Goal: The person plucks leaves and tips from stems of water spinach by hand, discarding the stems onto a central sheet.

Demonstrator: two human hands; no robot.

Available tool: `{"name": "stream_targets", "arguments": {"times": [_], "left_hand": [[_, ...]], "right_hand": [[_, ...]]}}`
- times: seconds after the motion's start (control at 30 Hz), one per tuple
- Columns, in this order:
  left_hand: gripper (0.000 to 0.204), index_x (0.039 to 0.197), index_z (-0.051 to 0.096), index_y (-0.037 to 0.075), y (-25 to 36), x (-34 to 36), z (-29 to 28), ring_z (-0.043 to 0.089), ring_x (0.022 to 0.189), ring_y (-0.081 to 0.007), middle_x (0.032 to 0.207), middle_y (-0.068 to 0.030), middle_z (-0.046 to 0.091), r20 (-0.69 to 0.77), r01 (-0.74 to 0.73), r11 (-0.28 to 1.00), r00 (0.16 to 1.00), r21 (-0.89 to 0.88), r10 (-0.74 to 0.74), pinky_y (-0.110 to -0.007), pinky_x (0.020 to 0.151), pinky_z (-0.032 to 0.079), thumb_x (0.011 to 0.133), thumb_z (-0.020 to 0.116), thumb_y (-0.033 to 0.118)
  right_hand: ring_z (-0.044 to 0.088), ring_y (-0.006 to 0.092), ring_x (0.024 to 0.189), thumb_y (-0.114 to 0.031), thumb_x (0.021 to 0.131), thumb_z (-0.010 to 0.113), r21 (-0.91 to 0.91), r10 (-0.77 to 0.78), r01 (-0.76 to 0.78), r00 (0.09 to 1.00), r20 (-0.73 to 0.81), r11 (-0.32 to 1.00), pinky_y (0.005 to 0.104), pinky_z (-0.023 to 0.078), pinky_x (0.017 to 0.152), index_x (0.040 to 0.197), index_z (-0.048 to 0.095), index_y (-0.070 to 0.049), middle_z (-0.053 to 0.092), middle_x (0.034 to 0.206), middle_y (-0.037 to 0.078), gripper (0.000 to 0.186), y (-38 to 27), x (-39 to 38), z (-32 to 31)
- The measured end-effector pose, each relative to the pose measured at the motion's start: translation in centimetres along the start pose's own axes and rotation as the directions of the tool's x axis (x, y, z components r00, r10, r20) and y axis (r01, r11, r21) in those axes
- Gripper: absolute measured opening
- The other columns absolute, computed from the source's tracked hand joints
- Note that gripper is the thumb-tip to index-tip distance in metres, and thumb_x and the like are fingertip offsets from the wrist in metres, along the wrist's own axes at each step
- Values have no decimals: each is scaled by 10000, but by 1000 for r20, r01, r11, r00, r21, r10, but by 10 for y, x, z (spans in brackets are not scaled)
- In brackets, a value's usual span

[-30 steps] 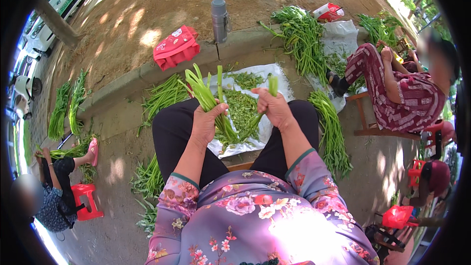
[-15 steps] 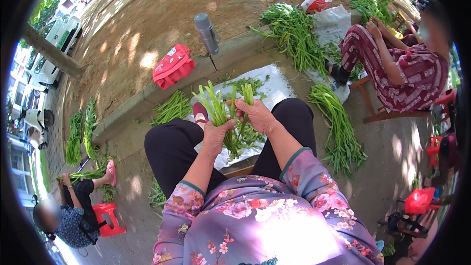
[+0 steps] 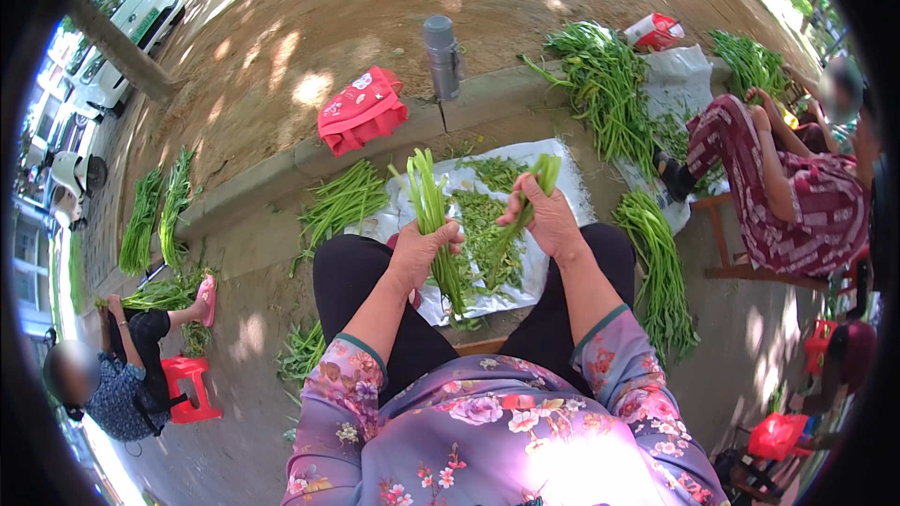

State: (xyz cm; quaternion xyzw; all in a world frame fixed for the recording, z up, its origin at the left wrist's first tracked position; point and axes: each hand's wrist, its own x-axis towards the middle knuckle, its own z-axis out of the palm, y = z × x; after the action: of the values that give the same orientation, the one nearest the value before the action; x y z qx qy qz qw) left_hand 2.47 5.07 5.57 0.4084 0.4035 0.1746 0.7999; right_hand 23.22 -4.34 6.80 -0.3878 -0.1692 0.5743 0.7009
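Note:
Wrapped around the middle of a bunch of long green vegetable stems [image 3: 427,189], my left hand [image 3: 420,253] holds it upright in front of my knees. The bunch's lower ends hang over a white plastic sheet [image 3: 574,180]. To its right, my right hand [image 3: 548,217] is closed on a smaller bunch of green stems [image 3: 545,171], apart from the first. Loose torn leaves [image 3: 480,225] lie scattered on the sheet between my feet.
Piles of stems lie left of the sheet [image 3: 345,201] and right of my knee [image 3: 652,272]. A bigger heap [image 3: 609,94] rests by the kerb. A red bag [image 3: 363,112] and grey flask [image 3: 442,58] stand on the kerb. People sit at both sides.
My hands, close together before, have moved apart. My right hand has gone right with its smaller bunch, while the left still grips the larger one. The view has shifted slightly.

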Motion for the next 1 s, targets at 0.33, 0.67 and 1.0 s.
{"name": "stream_targets", "arguments": {"times": [0.33,0.67,1.0], "left_hand": [[290,1066,556,35,32,46,5,587,769,-160,862,-51,596,162,2,997,987,-71,9,-300,682,490,801,670,42],[398,1186,558,35,25,47,15,576,784,-119,945,-11,612,207,-51,998,978,38,42,-267,693,473,802,662,33],[213,981,558,13,26,38,0,647,802,-218,855,-116,648,49,-39,997,998,-63,43,-333,734,541,810,672,70]], "right_hand": [[495,73,538,-180,813,695,-390,141,-167,985,-95,906,220,391,488,925,671,-1,596,679,6,212,9,52,7],[504,67,537,-142,763,738,-434,105,-157,984,-142,887,212,381,470,903,655,2,600,684,2,218,22,52,25],[571,105,647,-187,853,642,-244,24,-65,986,-168,968,240,447,576,888,585,-69,648,800,70,136,-4,48,11]]}}
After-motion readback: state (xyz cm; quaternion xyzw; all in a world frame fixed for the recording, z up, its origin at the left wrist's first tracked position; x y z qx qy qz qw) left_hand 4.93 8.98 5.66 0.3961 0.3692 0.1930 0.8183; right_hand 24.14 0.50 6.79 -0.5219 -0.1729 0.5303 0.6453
